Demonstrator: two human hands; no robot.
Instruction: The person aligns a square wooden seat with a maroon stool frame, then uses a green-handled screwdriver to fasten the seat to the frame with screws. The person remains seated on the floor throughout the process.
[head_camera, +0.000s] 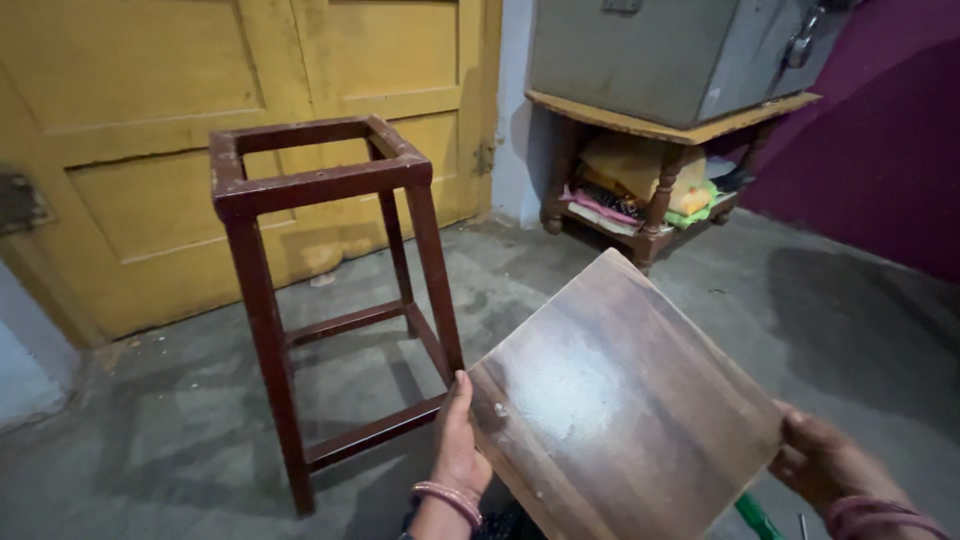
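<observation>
Head view: square wooden board (620, 400) held up at a tilt over the floor (180, 440), glossy face toward the camera. Left hand (458, 440) closed on its near-left edge, thumb up along the side; right hand (815, 460) curled around the lower-right corner. Bare stool frame (320, 290) standing just left of the board, top open, no seat on it. Judged from that: board in hand, not yet laid on the frame, nothing fastened. Green tool handle (756, 517) below the board.
</observation>
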